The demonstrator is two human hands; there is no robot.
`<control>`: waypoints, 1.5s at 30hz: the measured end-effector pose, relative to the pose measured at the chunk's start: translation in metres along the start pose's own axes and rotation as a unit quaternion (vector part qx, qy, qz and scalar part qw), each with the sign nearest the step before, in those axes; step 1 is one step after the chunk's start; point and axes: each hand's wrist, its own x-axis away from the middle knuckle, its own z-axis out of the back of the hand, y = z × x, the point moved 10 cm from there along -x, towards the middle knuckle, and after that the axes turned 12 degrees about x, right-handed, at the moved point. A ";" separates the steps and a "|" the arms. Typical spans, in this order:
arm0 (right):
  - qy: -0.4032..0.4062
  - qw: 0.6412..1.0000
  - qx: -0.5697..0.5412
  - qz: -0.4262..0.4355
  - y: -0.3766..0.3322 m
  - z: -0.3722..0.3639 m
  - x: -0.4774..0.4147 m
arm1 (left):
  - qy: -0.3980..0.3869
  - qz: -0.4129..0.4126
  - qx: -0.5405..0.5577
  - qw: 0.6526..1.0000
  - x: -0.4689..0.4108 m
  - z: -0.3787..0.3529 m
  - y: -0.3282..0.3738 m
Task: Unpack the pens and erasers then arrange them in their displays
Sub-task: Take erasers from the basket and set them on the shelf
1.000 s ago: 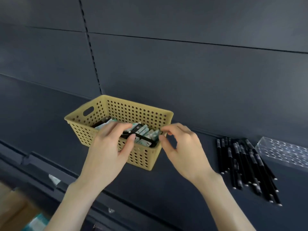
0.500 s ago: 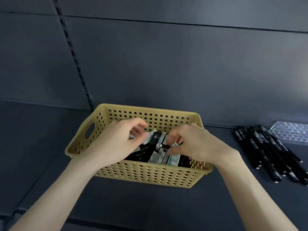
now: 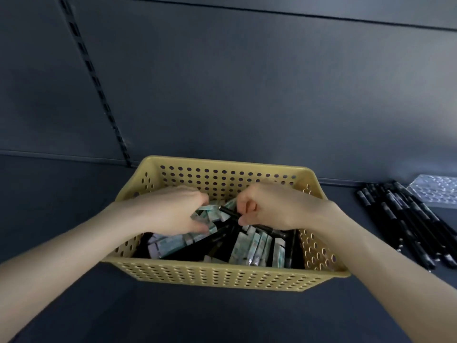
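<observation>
A yellow perforated basket (image 3: 222, 276) stands on the dark shelf, holding several pale green wrapped erasers (image 3: 249, 248) and black pens. Both my hands are inside it. My left hand (image 3: 170, 211) curls its fingers around a few erasers at the basket's left middle. My right hand (image 3: 274, 209) pinches the end of a black pen (image 3: 228, 212) that sticks up between the erasers. What lies under my palms is hidden.
A pile of several black pens (image 3: 408, 224) lies on the shelf to the right of the basket. Behind them sits a clear plastic pen display with round holes (image 3: 435, 191). A dark back panel with a slotted upright (image 3: 99, 95) rises behind.
The view has tilted down and closer over the basket. Both hands have gone from its near rim deeper inside, the left closing on erasers, the right on a pen.
</observation>
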 end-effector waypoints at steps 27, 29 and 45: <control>0.031 0.988 0.113 0.099 -0.014 -0.002 -0.015 | -0.047 -0.041 -0.021 0.998 -0.024 -0.013 -0.008; 0.043 0.988 0.105 0.109 -0.017 0.001 -0.014 | -0.055 -0.046 -0.018 0.997 -0.023 -0.017 -0.008; -0.037 0.993 0.088 0.069 -0.027 -0.001 -0.031 | -0.081 -0.068 0.020 0.994 -0.016 -0.001 -0.015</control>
